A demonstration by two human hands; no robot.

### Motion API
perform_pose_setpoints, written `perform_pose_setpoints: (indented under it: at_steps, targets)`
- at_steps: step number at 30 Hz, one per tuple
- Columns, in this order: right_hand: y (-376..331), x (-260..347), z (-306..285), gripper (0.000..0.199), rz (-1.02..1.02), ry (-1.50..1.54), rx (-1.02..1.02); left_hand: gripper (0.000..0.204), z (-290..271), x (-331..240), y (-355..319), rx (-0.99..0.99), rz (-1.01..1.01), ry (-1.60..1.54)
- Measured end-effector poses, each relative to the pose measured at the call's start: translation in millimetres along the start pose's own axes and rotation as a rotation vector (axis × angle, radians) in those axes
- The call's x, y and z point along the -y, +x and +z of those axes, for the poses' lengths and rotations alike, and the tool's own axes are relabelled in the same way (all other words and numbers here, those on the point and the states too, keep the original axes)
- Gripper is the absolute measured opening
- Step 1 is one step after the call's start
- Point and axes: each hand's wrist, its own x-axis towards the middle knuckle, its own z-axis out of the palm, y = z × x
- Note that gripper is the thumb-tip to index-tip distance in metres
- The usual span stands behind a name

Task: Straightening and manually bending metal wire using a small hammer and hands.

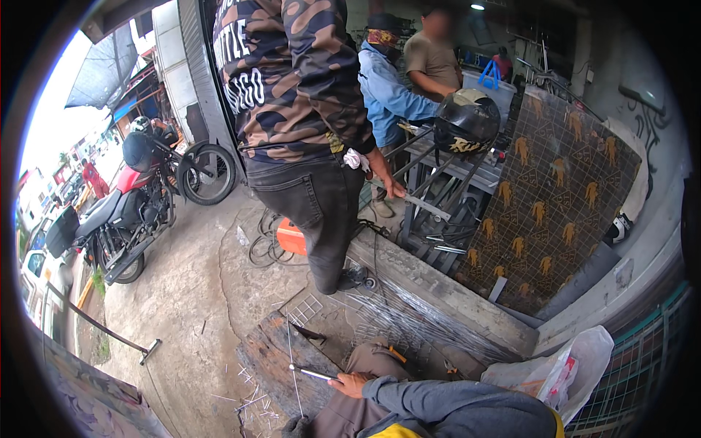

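Observation:
My right hand (353, 385), bare below a grey sleeve, is closed around the dark handle of a hammer (314, 373). Its small bright head lies against a thin metal rod (296, 390) above a worn wooden board (266, 358). At the lower edge my left hand (296, 427), in a dark glove, appears closed on the rod's near end; its fingers are partly cut off. A dark metal piece (312, 333) stands on the board's far part. Short cut rod pieces (255, 401) lie scattered on the ground left of the board.
A small wire grid (305, 311) and a bundle of thin rods (409, 317) lie beyond the board. Pliers (451, 370) and a plastic bag (577, 369) are to the right. A person in camouflage (292, 87) stands ahead, near an orange machine (290, 236). A motorcycle (124, 212) is parked left.

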Motion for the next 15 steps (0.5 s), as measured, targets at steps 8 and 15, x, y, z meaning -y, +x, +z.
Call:
perform_pose_setpoints:
  at_steps: [8, 15]
  targets:
    - [2, -3, 2, 0.063, 0.052, -0.022, 0.040, 0.017, 0, -1, 0, -0.008, -0.002, -0.008]
    - [0, 5, -5, 0.062, 0.085, -0.042, 0.075, 0.017, -1, 3, 1, -0.016, -0.008, -0.017]
